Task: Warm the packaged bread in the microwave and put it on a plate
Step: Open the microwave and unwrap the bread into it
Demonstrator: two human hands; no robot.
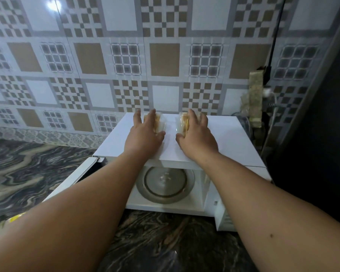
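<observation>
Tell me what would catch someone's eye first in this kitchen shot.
Two bare hands, the left hand and the right hand, each cover a clear bread packet on top of the white microwave at centre. Below them the microwave door hangs open to the left, showing the empty glass turntable. Behind, a brown-and-white patterned tile wall fills the background.

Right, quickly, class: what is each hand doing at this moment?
Left hand: closed around a bread packet on the microwave top.
Right hand: closed around the other bread packet, same surface.
</observation>
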